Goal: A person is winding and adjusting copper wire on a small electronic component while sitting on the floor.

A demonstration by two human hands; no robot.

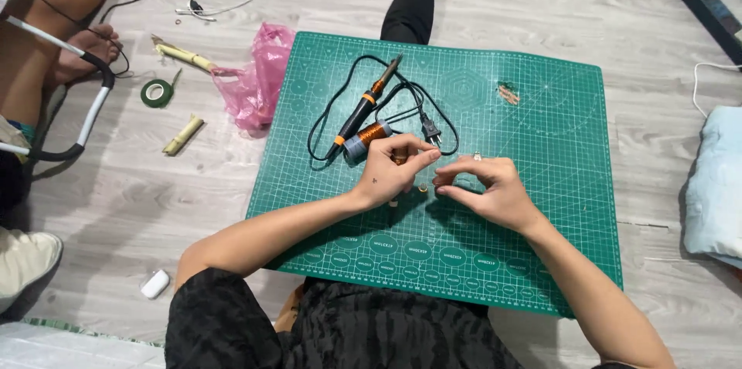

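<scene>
a small brass-coloured piece is being kept low over the green cutting mat, just between the two hands; the left hand is being held curled above it with thumb and forefinger pinched together at their tips, and whether a fine wire is being gripped there cannot be told. the right hand is being brought in from the right, fingertips pressed together and pointing left at the piece, so both hands are lying about equally near; a copper wire spool is being left just behind the left hand, its long axis running diagonally, beside a soldering iron.
</scene>
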